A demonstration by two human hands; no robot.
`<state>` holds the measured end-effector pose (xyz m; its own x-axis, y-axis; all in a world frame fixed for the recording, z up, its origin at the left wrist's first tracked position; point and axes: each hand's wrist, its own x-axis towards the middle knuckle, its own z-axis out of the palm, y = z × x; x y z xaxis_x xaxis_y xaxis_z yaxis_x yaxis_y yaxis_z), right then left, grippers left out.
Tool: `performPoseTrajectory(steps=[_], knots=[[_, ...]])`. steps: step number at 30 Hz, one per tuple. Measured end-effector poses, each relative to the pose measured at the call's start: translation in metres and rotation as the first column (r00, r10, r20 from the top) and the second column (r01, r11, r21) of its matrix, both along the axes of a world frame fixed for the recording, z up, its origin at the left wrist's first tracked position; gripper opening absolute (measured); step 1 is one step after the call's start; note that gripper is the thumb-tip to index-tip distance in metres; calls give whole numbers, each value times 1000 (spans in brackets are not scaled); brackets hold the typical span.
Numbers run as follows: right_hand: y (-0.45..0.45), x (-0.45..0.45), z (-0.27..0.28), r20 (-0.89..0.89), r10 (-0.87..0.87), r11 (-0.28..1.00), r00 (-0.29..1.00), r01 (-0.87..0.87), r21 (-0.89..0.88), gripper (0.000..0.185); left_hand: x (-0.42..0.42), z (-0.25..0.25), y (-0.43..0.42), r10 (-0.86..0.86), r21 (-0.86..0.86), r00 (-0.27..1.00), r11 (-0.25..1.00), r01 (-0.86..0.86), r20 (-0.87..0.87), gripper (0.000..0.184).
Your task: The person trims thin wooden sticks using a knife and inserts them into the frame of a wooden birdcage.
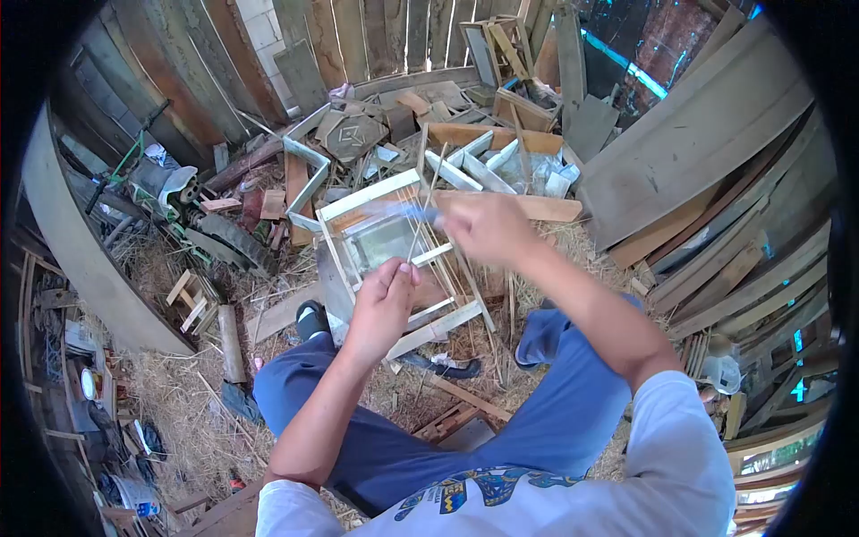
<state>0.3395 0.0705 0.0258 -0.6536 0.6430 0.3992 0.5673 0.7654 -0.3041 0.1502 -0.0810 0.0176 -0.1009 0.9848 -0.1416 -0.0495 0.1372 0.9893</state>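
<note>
My left hand (383, 300) is closed around the lower end of a thin wooden stick (421, 219), which points up and away from me. My right hand (488, 231) grips what looks like a knife (394, 209); its blade is smeared by motion and reaches left across the stick. Whether blade and stick touch, I cannot tell. Beneath both hands, between my legs, is a wooden frame (371, 195) of pale slats, with several thin sticks lying along its right side.
Straw covers the ground (215, 421). Scrap wood (353, 134) is heaped beyond the frame, against a plank wall (385, 40). Boards (689, 134) lean at the right. A curved panel (98, 242) and a green-framed machine (174, 192) stand at the left.
</note>
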Motion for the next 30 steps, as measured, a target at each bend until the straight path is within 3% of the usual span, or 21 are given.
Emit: performPoseTrajectory(steps=[1,2,3,5,7,9,10,11,12,13,15,17,21,22,26,30], knots=[[-12,-1,-1,35,99,995,994,-98,-21,48,1,3,2,-2,4,1000,1000,2,0,28],[-15,-3,-6,-9,133,983,991,-131,129,47,0,6,3,-4,7,1000,1000,4,10,28],[-5,1,-7,-22,117,987,993,-114,111,47,0,6,-1,-17,-8,1000,1000,18,13,27],[40,9,7,-1,-220,969,976,218,-112,40,2,1,-4,-34,-12,999,999,35,28,28],[21,12,3,17,-170,984,985,170,-49,40,4,-9,1,-39,4,998,999,39,47,28],[-2,10,-3,53,113,994,992,-113,-3,43,4,-25,2,-20,137,999,990,27,-48,28],[10,11,-11,41,89,992,995,-92,86,45,3,-19,2,-30,127,998,991,37,-55,28],[29,16,-15,33,76,994,997,-79,74,45,1,-11,2,-37,17,998,999,36,59,28],[54,21,-11,15,-107,993,994,108,-51,46,1,-2,3,-24,-85,985,996,39,173,27],[68,26,-7,18,-284,943,959,283,-174,47,1,4,1,-28,-85,985,995,43,168,27],[69,32,-3,-87,-279,956,956,269,-114,47,1,12,0,-37,-164,979,984,70,200,25],[44,32,1,-132,-310,921,942,262,-290,46,-4,11,3,-43,-192,969,977,91,243,25],[21,16,-6,-156,-149,981,976,126,-148,45,-4,8,9,-67,-209,936,967,146,347,25],[20,14,-8,-118,-128,988,985,116,-105,36,-4,8,9,-67,-212,936,966,147,346,25],[18,8,-10,-85,-133,979,987,118,-165,45,-5,4,7,-63,-218,922,963,156,381,24],[-16,-4,-9,-54,44,992,998,-50,-112,43,-6,3,7,-27,-226,923,966,122,385,21]])
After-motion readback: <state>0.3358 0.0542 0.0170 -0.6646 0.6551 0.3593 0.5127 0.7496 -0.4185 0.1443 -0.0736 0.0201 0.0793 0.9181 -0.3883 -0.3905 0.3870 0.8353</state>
